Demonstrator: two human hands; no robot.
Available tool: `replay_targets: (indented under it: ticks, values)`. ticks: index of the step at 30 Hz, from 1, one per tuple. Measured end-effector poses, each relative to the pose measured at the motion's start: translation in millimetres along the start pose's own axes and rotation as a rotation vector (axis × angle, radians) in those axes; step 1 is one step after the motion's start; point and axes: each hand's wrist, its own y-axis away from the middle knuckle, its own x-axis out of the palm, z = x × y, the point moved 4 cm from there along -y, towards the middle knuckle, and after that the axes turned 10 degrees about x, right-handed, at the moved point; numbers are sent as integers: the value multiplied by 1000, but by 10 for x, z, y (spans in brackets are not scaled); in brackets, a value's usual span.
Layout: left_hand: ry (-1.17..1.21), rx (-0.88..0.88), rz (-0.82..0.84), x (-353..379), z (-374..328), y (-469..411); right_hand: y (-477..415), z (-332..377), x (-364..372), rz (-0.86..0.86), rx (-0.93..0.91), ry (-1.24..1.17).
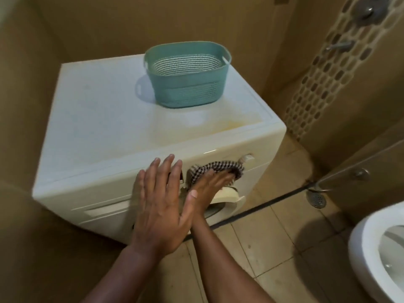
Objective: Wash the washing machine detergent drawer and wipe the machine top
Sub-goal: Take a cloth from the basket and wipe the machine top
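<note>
Washing machine (218, 147) centre frame. Machine top (105, 119) pale, yellowish stain near front right; hard, smooth, likely slick when wet. Teal basket (185, 73) stands on it upper centre; looks light, would lift by rim.

Detergent drawer (105, 211), judged to be pale rectangle lower left of front, seated flush; rigid plastic, take by front lip.

Left hand (160, 193) flat on front, fingers straight, holding nothing. Right hand (209, 182) stretched, pressing soft checked cloth (216, 168) on control panel.

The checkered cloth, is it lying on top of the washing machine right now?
No, the right hand presses the checkered cloth against the front of the washing machine, below its top.
</note>
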Motion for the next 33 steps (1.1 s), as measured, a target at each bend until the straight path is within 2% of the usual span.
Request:
replay_targets:
  ticks: [2, 3, 6, 8, 12, 15, 17, 18, 20, 21, 23, 24, 26, 30, 33]
  values:
    - [-16, -36, -40, -138, 151, 134, 83, 239, 114, -43, -46, 75]
    - [-30, -69, -55, -212, 232, 204, 146, 313, 174, -93, -154, 152]
    - [-50, -127, -104, -421, 435, 341, 307, 484, 377, -47, -478, 393]
    - [-72, -169, -116, -552, 613, 451, 567, 616, 546, 82, -688, 568]
    - [-133, -253, -122, -798, 926, 612, 1186, 915, 1054, 365, -986, 761]
    - [-184, -374, -146, -931, 1113, 727, 1539, 1048, 1133, 769, -958, 1020]
    - [-182, -447, -150, -947, 1190, 847, 1683, 1157, 1153, 994, -1036, 1040]
    - [-170, -466, -150, -935, 1207, 901, 1643, 1167, 1176, 995, -1098, 1055]
    - [-144, -473, -127, -890, 1200, 960, 1543, 1169, 1371, 852, -1337, 1072]
    - [-130, -465, -108, -862, 1187, 953, 1453, 1171, 1429, 847, -1356, 1104]
    - [-107, -430, -77, -819, 1146, 868, 1212, 1215, 1451, 919, -1198, 1196]
    - [-93, -408, -71, -807, 1117, 790, 1082, 1303, 1362, 899, -1131, 1182]
    - [-62, -369, -67, -802, 1046, 604, 790, 1322, 1199, 823, -1031, 1143]
    - [-32, -286, -51, -730, 844, 135, -98, 1347, 656, 692, -745, 1211]
    - [6, -238, -15, -591, 632, -330, -848, 1368, 116, 579, -628, 1230]
